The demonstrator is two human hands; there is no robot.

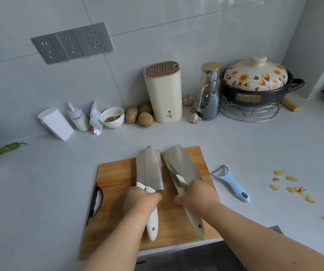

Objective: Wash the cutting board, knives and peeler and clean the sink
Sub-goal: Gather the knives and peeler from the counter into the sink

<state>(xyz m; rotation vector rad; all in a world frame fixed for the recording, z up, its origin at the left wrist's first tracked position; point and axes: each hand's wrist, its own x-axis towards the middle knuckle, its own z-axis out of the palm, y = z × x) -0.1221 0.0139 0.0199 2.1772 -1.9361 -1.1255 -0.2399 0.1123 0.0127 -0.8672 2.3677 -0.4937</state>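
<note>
A wooden cutting board (118, 177) with a black handle lies at the counter's front edge. Several white-handled knives lie on it in two groups. My left hand (139, 202) grips the handles of the left pair of knives (149, 169), a cleaver and a slimmer blade. My right hand (198, 194) grips the handles of the right knives (180, 163), a broad cleaver with a small knife on top. A blue peeler (233, 184) lies on the counter just right of the board, untouched.
A cream knife block (164, 94), potatoes (139, 115), a spice bowl (112, 117), a glass jar (209, 90) and a floral clay pot (256, 79) line the wall. Peel scraps (292, 187) lie at the right. A green pepper (6, 148) sits far left.
</note>
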